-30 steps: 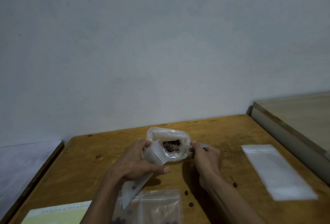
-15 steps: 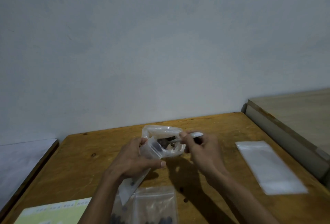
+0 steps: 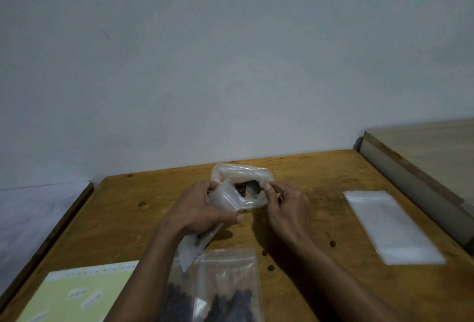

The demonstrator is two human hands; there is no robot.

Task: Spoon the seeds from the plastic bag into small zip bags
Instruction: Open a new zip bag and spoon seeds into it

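A clear plastic bag (image 3: 241, 172) with dark seeds (image 3: 240, 188) stands open on the wooden table (image 3: 143, 219). My left hand (image 3: 197, 211) holds a small empty zip bag (image 3: 225, 197), its mouth open next to the seed bag's opening. My right hand (image 3: 287, 206) pinches a metal spoon (image 3: 253, 187) whose bowl is inside the plastic bag, over the seeds. Its handle is mostly hidden by my fingers.
Zip bags (image 3: 225, 288) holding dark seeds lie at the near edge, partly under my left forearm. A stack of empty bags (image 3: 389, 226) lies to the right. A yellow label sheet (image 3: 77, 293) is at the near left. Loose seeds (image 3: 270, 267) dot the table. A raised board (image 3: 410, 167) borders the right.
My right hand has brought the spoon from the plastic bag's right rim into its opening, above the seeds. My left hand keeps its hold on the small zip bag.
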